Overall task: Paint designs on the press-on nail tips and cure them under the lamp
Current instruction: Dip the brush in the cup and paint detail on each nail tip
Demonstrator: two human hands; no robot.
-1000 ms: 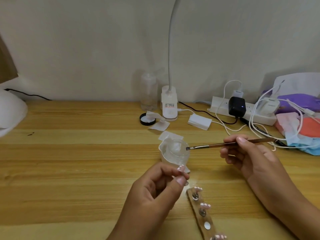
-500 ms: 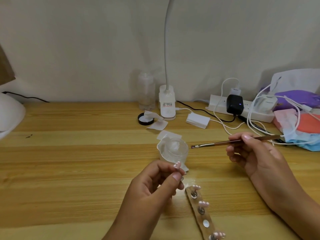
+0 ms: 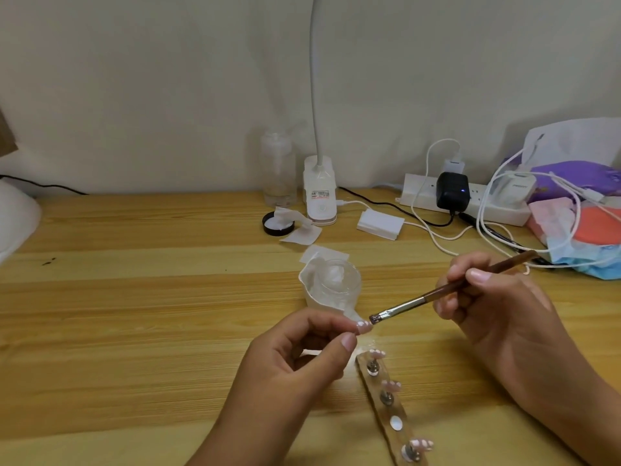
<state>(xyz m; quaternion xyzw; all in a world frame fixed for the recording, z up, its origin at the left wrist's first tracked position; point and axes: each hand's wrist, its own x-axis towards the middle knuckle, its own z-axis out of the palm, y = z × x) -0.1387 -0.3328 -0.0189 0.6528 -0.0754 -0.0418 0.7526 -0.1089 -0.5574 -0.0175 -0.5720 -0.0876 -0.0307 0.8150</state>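
Pinching one nail tip above the near worktop, the left hand now meets the brush, gripped by right hand fingers, swung down from the jar; painting looks underway, curing remains.

The white domed object at the left edge is cut off, so its full shape is unclear. The white gooseneck lamp's stem runs out of the top, hiding its head. The long wooden nail-holder strip is cropped at the bottom edge. The label on the lamp's white base is too small to read. The design on the pink nail tip pinched by the left hand is too small to tell.
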